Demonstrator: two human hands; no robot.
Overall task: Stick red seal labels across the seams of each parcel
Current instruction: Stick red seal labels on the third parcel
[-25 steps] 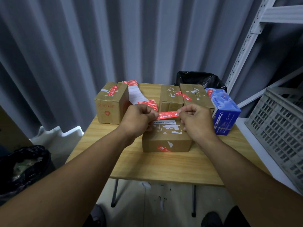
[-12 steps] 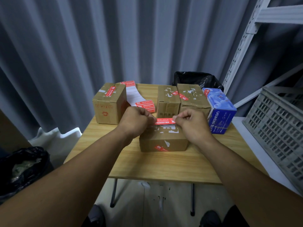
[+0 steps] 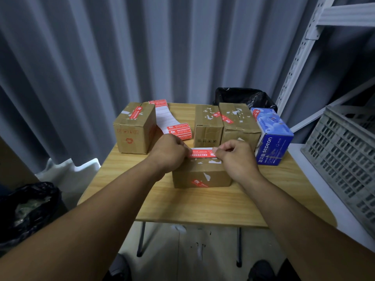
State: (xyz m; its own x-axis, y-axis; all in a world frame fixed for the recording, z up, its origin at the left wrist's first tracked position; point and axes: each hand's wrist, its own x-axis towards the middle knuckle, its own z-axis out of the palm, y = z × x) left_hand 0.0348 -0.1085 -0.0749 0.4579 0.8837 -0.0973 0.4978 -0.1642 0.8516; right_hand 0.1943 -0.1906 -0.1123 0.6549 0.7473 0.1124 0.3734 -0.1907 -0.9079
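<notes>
Red seal label point(image 3: 200, 154): pinched at both ends, left hand point(image 3: 169, 153) closed on the left end, right hand point(image 3: 236, 158) closed on the right end, fingers of both curled in. Long axis left to right, roughly level, bridging the gap between the two hands. Location: over the far part of the top of the near parcel point(image 3: 200, 176), mid table point(image 3: 203, 205). Contact with the cardboard: cannot tell from this view.

Relation governing the coming move: target face directly beneath the label, so travel downward, not sideways. Run of the top seam hidden under hands and label, not confirmed. Both hands equally near the parcel top, neither favoured. Judged next: lower, press from the middle outward. Risk if slack: adhesive side folding onto itself.

Writing:
- white characters on the held label, too small to read
- "sepeon" in white on the side of the blue box point(image 3: 272, 138), characters beside it unread
- red stamp on the front of the left parcel point(image 3: 134, 132), illegible
- small handling symbols low on the front of the back parcel point(image 3: 207, 128)
- further red labels on the white backing strip point(image 3: 164, 118), print unreadable
- another red label on the near parcel's front face, unread
</notes>
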